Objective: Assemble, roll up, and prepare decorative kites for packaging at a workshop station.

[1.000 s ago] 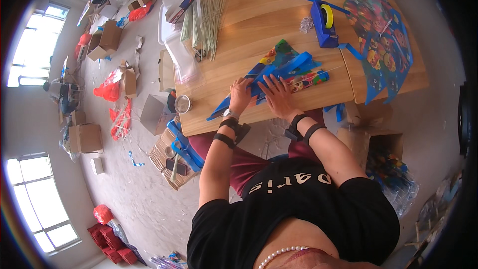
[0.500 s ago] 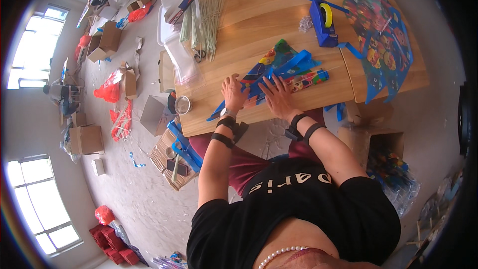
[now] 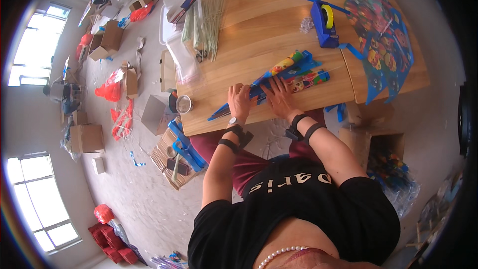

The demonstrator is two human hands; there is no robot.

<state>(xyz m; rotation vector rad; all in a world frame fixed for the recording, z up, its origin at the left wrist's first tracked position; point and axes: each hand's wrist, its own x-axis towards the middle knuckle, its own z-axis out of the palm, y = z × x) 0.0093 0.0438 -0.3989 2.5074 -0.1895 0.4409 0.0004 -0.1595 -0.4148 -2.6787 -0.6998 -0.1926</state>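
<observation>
A brightly printed kite [image 3: 304,79] with blue edging lies folded into a long narrow shape near the table's front edge. Its pointed end aims left and toward me. My left hand [image 3: 239,103] has its fingers curled over the fold at the kite's middle, gripping it. Beside it, my right hand [image 3: 281,98] rests flat on the folded layers, fingers spread and pressing down. The underside of the folds is hidden beneath my hands.
A blue tape dispenser [image 3: 324,26] stands farther back, with more printed kites [image 3: 381,52] spread at right. Thin pale rods [image 3: 211,22] lie at back left, beside plastic sleeves [image 3: 183,62]. A small round tub [image 3: 183,104] sits on the left edge. Cardboard boxes [image 3: 107,40] stand on the floor.
The kite's far flap has been folded over toward me, making the shape narrower. My left hand has shifted slightly right and closed on the fold; my right hand stays nearly in place.
</observation>
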